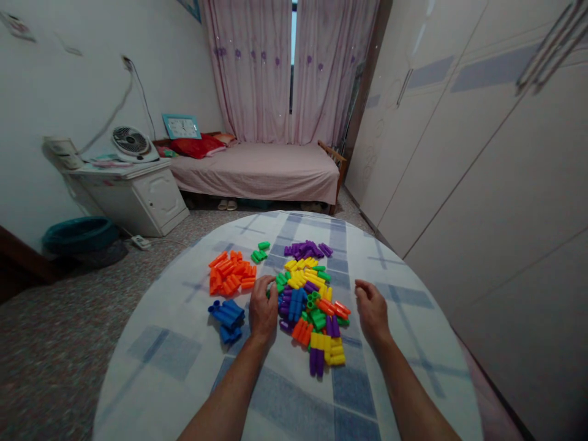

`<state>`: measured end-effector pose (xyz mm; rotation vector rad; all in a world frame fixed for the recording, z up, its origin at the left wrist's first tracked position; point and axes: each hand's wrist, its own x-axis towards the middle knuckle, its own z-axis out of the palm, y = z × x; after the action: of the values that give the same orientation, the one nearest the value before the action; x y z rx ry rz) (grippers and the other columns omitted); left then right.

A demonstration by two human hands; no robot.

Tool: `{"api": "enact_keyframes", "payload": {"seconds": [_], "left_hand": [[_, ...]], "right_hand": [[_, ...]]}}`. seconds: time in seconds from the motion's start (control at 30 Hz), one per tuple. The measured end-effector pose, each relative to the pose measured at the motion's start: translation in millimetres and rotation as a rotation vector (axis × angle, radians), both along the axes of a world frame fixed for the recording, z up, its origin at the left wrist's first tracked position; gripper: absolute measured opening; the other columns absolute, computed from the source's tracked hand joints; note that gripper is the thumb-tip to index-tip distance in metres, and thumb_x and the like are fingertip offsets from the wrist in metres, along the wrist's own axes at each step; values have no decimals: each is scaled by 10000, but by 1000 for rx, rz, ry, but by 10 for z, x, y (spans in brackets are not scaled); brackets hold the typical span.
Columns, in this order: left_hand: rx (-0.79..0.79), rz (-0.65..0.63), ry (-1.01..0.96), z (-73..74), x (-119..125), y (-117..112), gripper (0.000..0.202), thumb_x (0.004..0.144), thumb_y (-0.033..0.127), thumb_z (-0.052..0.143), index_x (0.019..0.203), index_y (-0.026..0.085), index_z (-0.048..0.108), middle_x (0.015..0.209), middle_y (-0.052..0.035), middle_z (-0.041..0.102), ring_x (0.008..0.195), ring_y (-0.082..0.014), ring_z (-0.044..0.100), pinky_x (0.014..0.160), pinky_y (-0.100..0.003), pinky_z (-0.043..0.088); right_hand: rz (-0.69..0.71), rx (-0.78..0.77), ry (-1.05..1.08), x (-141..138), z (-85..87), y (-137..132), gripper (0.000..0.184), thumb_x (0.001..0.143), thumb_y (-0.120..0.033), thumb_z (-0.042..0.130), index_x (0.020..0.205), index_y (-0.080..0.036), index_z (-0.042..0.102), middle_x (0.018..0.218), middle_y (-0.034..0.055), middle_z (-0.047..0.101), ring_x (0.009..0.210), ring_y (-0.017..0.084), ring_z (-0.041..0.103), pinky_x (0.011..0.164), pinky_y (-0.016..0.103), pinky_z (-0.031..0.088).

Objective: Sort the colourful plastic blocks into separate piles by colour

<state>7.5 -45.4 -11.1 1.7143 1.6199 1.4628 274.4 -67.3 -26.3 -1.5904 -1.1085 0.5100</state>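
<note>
Table (160, 367), round, under a white cloth with blue checks, has bare cloth along its near, left and right edges, and open floor lies beyond its left edge. One teal basin (80, 234) sits on that floor; its contents cannot be seen. A mixed heap (315, 306) of coloured plastic pegs, too many to count, fills the table's middle. Four sorted groups lie around it: orange pegs (229, 274) toward the left edge, blue pegs (227, 317) nearer, purple pegs (307, 249) toward the far edge, and a few green pegs (260, 253). The left hand (263, 309) bends its fingers onto the heap's left side; whether it pinches anything cannot be told. The right hand (372, 309) rests loosely curled just right of the heap
</note>
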Motion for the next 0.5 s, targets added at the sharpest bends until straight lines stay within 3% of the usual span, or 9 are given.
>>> {"api": "enact_keyframes", "payload": {"seconds": [0.13, 0.27, 0.5], "left_hand": [[24, 5, -20, -36, -26, -35, 238, 851, 247, 425, 1000, 185, 600, 1067, -65, 605, 1059, -183, 545, 966, -335, 418], [-50, 23, -70, -39, -80, -39, 239, 806, 241, 449, 957, 172, 620, 1030, -73, 622, 1022, -192, 576, 928, -343, 450], [-255, -69, -110, 285, -146, -43, 316, 783, 252, 449, 999, 135, 647, 891, -79, 678, 846, -189, 635, 735, -305, 501]], "right_hand": [[4, 9, -90, -96, -17, -52, 348, 776, -375, 446, 952, -166, 661, 882, 70, 686, 801, 194, 627, 731, 310, 471], [43, -4, -50, -86, 27, -24, 322, 779, -361, 448, 934, -166, 652, 833, 63, 682, 789, 194, 634, 719, 302, 472], [92, 2, -30, -78, 40, -36, 313, 770, -357, 449, 917, -173, 656, 838, 60, 691, 785, 195, 642, 718, 301, 470]]}}
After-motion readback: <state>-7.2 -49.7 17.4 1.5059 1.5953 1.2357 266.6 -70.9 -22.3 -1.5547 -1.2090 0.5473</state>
